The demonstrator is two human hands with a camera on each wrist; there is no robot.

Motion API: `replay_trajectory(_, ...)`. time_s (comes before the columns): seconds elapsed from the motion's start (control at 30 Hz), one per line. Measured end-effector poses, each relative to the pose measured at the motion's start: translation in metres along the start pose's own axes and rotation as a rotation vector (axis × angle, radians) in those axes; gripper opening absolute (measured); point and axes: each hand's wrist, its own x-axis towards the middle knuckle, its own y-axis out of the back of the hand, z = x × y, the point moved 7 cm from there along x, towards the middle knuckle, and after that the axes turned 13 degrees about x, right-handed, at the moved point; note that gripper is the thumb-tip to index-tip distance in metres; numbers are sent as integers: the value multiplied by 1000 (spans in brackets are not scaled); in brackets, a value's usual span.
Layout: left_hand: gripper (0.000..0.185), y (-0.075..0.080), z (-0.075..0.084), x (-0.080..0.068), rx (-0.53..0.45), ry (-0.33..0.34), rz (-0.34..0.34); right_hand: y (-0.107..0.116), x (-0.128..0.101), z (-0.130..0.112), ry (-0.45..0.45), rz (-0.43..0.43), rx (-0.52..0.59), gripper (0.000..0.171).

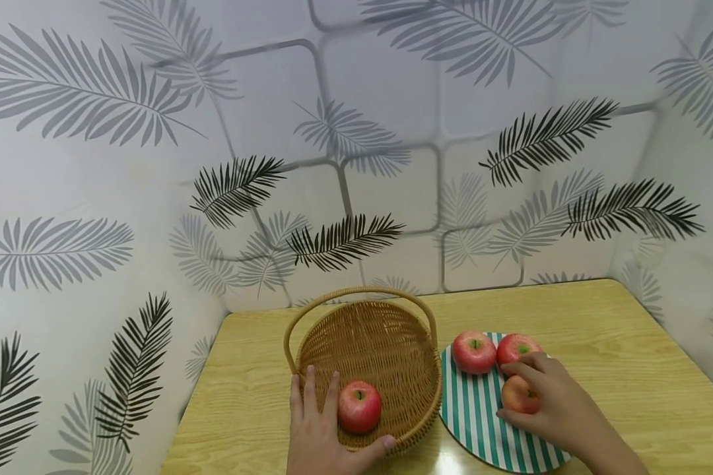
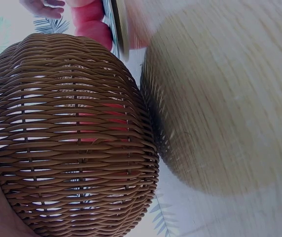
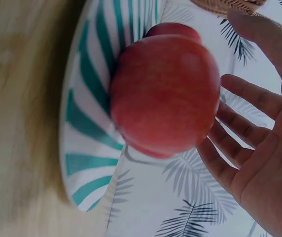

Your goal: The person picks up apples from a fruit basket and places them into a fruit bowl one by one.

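Note:
A wicker basket (image 1: pixel 392 343) with an arched handle has one red apple (image 1: pixel 359 407) inside. My left hand (image 1: pixel 319 439) rests on its near left rim, fingers extended and thumb along the front edge; in the left wrist view the woven side (image 2: pixel 77 138) fills much of the picture. To the right, a round green-and-white striped plate (image 1: pixel 478 419) bears three apples. Around the nearest one, an orange-red apple (image 1: pixel 518 394), my right hand (image 1: pixel 561 402) is spread. In the right wrist view the fingers (image 3: pixel 252 96) stand loosely beside this apple (image 3: pixel 165 94), not closed round it.
Two other red apples, a left one (image 1: pixel 474 352) and a right one (image 1: pixel 515 346), sit at the plate's far side. Everything stands on a light wooden table (image 1: pixel 243 396). A wall (image 1: pixel 392 198) with a leaf pattern rises behind the table.

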Motion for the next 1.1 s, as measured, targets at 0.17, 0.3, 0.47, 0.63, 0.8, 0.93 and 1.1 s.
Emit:
replay_trajectory(0.17,131,0,0,0,10,-1,2,-2,3,-12,15,-11,49,63)
replay_trajectory(0.3,130,2,1,0,18,-8,21,-5,5,-21,12,-31,77,64)
replay_trajectory(0.47,130,2,2,-2,26,-15,30,-7,8,-30,46,-21,82,63)
replay_trajectory(0.63,130,3,3,-1,48,-13,38,-9,8,-37,78,-2,74,64)
replay_trajectory(0.8,129,3,3,0,65,-11,36,-11,8,-40,94,-1,97,64)
replay_trajectory(0.93,129,4,3,-1,63,-15,44,-13,8,-42,96,-8,113,63)
replay_trajectory(1.1,127,7,6,-1,84,-47,105,-15,8,-45,119,-1,96,58)
